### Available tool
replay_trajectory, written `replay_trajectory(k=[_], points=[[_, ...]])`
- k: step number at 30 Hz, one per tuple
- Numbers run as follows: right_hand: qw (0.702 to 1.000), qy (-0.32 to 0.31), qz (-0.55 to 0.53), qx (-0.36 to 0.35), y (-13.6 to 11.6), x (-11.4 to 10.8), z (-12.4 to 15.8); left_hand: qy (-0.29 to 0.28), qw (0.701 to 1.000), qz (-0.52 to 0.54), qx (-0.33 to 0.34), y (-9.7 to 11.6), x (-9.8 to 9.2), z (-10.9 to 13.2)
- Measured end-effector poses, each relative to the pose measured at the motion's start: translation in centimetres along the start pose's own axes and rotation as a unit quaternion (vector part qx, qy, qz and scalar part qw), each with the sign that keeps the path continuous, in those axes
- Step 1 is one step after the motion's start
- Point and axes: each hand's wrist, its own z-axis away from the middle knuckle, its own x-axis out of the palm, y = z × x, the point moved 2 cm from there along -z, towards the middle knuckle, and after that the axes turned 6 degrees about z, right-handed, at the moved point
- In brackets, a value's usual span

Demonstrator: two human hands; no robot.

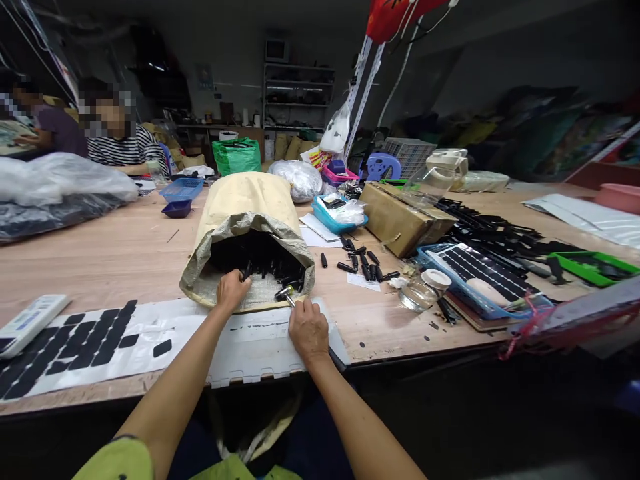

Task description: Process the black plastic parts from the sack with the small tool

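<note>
A large paper-covered sack lies on its side with its mouth toward me, and many small black parts sit inside. At the left of the mouth my left hand is closed, with a small black part in its fingers. My right hand is closed around a small mallet with a metal shaft and a black and yellow head. The mallet's head rests over the sack's lower lip. Under my wrists lies a flat white board at the table's edge.
Black cylindrical parts lie loose right of the sack, near a cardboard box and a glass jar. A sheet with black stickers is at left. Across the table sits a person in a striped top.
</note>
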Motion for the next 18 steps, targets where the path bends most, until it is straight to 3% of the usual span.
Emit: replay_trajectory(k=[4, 8, 11, 18], points=[[0.999, -0.019, -0.012, 0.028, 0.0, -0.4, -0.1, -0.076, 0.98, 0.088, 0.162, -1.2, 0.0, 5.2], [0.993, -0.078, -0.046, 0.08, 0.4, -0.8, -0.7, -0.105, 0.964, 0.132, 0.205, -2.7, 1.2, 9.1], [0.986, -0.105, -0.098, 0.09, 1.0, -1.6, -0.3, -0.094, 0.963, 0.149, 0.203, -3.2, 1.9, 9.7], [0.974, -0.069, -0.213, 0.024, 1.0, -4.0, 3.6, -0.115, 0.965, 0.152, 0.182, -3.2, 1.9, 9.3]])
